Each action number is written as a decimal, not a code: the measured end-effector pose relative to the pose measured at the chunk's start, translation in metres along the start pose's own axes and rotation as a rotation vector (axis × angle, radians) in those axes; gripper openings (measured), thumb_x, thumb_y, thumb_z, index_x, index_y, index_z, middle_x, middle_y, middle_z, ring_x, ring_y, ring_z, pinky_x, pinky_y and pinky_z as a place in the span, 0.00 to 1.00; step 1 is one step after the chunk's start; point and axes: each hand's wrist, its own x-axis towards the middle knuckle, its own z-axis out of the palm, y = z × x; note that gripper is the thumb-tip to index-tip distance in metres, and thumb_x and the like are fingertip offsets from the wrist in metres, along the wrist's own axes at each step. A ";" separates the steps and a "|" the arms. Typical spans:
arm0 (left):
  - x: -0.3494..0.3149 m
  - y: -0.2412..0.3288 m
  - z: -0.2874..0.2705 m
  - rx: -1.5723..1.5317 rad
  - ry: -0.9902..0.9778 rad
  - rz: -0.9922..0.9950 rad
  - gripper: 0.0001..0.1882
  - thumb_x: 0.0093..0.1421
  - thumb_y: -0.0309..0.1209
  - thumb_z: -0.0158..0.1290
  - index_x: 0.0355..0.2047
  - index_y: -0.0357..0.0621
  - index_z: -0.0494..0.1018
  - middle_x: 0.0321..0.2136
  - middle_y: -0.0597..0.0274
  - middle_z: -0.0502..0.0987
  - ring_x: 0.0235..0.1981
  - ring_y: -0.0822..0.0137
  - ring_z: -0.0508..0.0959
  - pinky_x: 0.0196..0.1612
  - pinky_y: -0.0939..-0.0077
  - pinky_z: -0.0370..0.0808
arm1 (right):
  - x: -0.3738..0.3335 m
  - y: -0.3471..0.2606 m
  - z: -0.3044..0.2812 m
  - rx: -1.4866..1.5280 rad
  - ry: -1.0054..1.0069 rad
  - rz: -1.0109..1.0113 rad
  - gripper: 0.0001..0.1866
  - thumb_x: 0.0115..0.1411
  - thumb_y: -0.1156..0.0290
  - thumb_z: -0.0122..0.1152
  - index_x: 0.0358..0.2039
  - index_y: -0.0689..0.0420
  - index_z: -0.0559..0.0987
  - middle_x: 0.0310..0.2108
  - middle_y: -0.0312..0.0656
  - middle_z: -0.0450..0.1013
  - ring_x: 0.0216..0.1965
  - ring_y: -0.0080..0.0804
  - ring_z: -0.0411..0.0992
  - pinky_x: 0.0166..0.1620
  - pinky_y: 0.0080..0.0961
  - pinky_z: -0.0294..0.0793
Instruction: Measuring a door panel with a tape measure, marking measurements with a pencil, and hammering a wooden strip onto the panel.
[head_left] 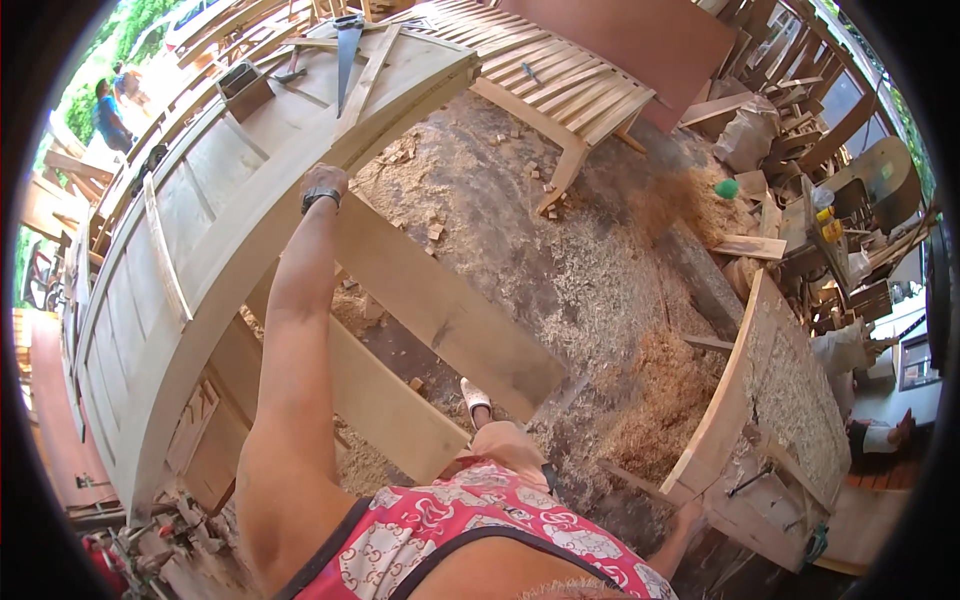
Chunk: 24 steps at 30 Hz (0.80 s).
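Note:
My left hand (324, 184), with a dark band at its wrist, is closed on the near edge of a large pale wooden frame (215, 285) whose panelled top spreads away to the left. Wide planks run from that frame towards my legs; one plank (450, 305) starts right beside the hand. Low at the right, my right hand (688, 520) is by the corner of a workbench (715, 425) strewn with shavings. Its fingers are too unclear to read. On the frame's top lie a handsaw (348, 58), a hammer (290, 68) and an open box (243, 88).
A slatted wooden piece (575, 90) with legs stands ahead, near a reddish-brown sheet (650, 50). Heaped sawdust (655, 405) and offcuts cover much of the floor. Scrap wood and a curved machine (885, 180) crowd the right. A person (108, 115) is far left.

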 end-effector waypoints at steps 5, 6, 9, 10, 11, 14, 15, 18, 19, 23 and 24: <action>0.008 -0.009 0.002 0.023 0.004 0.033 0.21 0.60 0.37 0.45 0.47 0.39 0.78 0.49 0.45 0.79 0.52 0.47 0.79 0.55 0.59 0.75 | 0.071 -0.108 -0.008 0.145 -0.009 -0.208 0.26 0.57 0.72 0.57 0.58 0.58 0.74 0.38 0.54 0.77 0.38 0.48 0.75 0.45 0.38 0.73; 0.006 -0.008 0.002 0.028 0.028 0.016 0.21 0.60 0.37 0.45 0.47 0.39 0.78 0.49 0.45 0.79 0.52 0.47 0.79 0.55 0.59 0.75 | 0.086 -0.141 -0.014 0.207 -0.001 -0.192 0.26 0.57 0.72 0.57 0.58 0.59 0.73 0.35 0.52 0.76 0.35 0.47 0.74 0.42 0.39 0.73; 0.003 0.000 0.000 0.052 0.032 0.062 0.19 0.60 0.36 0.46 0.45 0.40 0.80 0.48 0.44 0.79 0.52 0.47 0.79 0.55 0.58 0.75 | 0.108 -0.247 -0.048 0.350 0.044 -0.210 0.29 0.55 0.74 0.60 0.60 0.60 0.72 0.25 0.47 0.75 0.28 0.43 0.73 0.34 0.41 0.72; 0.004 0.002 0.001 0.054 0.041 0.047 0.19 0.60 0.36 0.46 0.45 0.40 0.80 0.48 0.44 0.79 0.52 0.47 0.79 0.55 0.58 0.75 | 0.108 -0.280 -0.063 0.364 0.034 -0.303 0.29 0.55 0.75 0.59 0.60 0.61 0.72 0.25 0.47 0.74 0.27 0.40 0.73 0.34 0.39 0.72; 0.005 0.005 0.003 0.009 0.024 0.003 0.18 0.60 0.35 0.46 0.44 0.41 0.80 0.48 0.45 0.79 0.52 0.47 0.79 0.55 0.58 0.75 | 0.109 -0.314 -0.078 0.359 0.050 -0.365 0.29 0.56 0.75 0.59 0.60 0.62 0.72 0.25 0.47 0.74 0.27 0.38 0.72 0.34 0.37 0.72; 0.011 0.008 0.009 -0.045 0.015 -0.053 0.18 0.60 0.35 0.46 0.44 0.43 0.81 0.47 0.43 0.79 0.51 0.47 0.79 0.54 0.56 0.76 | 0.111 -0.395 -0.116 0.356 -0.238 -0.222 0.31 0.54 0.78 0.58 0.62 0.63 0.70 0.53 0.57 0.74 0.51 0.47 0.74 0.53 0.39 0.71; 0.013 0.006 0.010 -0.056 -0.021 -0.043 0.18 0.60 0.36 0.46 0.44 0.43 0.81 0.47 0.43 0.79 0.51 0.47 0.79 0.53 0.56 0.76 | 0.107 -0.409 -0.123 0.335 -0.257 -0.209 0.31 0.54 0.78 0.58 0.62 0.63 0.70 0.53 0.57 0.74 0.51 0.47 0.74 0.53 0.39 0.71; 0.007 -0.003 0.010 -0.018 0.065 0.043 0.17 0.59 0.36 0.46 0.41 0.44 0.82 0.45 0.42 0.80 0.48 0.46 0.80 0.52 0.55 0.77 | 0.110 -0.441 -0.122 0.499 -0.058 -0.526 0.31 0.55 0.79 0.57 0.62 0.65 0.69 0.53 0.55 0.74 0.53 0.48 0.74 0.55 0.37 0.72; 0.003 -0.007 0.005 0.008 0.137 0.060 0.17 0.59 0.36 0.46 0.39 0.44 0.82 0.44 0.41 0.80 0.48 0.46 0.81 0.52 0.55 0.77 | 0.114 -0.451 -0.116 0.486 0.040 -0.676 0.32 0.55 0.80 0.57 0.63 0.65 0.68 0.52 0.56 0.75 0.52 0.49 0.75 0.54 0.37 0.73; -0.017 -0.034 -0.007 -0.095 0.117 -0.099 0.17 0.60 0.37 0.45 0.36 0.44 0.82 0.41 0.45 0.82 0.45 0.46 0.81 0.49 0.51 0.78 | 0.119 -0.484 -0.088 0.420 -0.184 -0.499 0.22 0.54 0.75 0.61 0.51 0.65 0.77 0.39 0.54 0.78 0.40 0.45 0.77 0.45 0.38 0.75; -0.020 -0.047 -0.010 -0.091 0.127 -0.090 0.17 0.61 0.39 0.45 0.36 0.45 0.83 0.41 0.47 0.82 0.44 0.46 0.82 0.49 0.51 0.78 | 0.117 -0.496 -0.083 0.401 -0.157 -0.529 0.18 0.54 0.72 0.65 0.45 0.64 0.81 0.33 0.53 0.78 0.33 0.43 0.77 0.41 0.38 0.75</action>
